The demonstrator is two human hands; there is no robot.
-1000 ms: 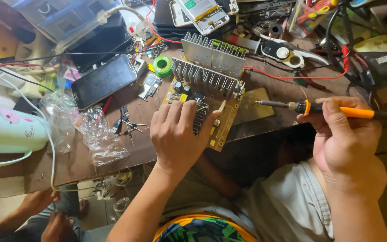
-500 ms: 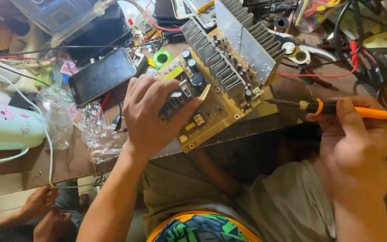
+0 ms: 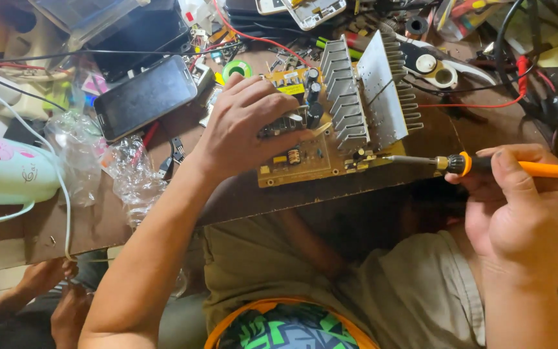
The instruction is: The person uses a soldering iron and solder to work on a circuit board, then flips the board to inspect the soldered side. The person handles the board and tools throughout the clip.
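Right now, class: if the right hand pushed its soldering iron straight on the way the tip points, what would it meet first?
The right hand aims the soldering iron leftward. Its tip is already at the yellow circuit board, near small components below the finned heat sink. Whether it touches yet is unclear.

Workbench clutter around the repair

A black smartphone (image 3: 144, 95) lay upper left beside crumpled clear plastic (image 3: 130, 174); a green tape roll (image 3: 237, 68) sat top centre, red wires (image 3: 473, 103) upper right, a pale green jug (image 3: 4, 171) far left.
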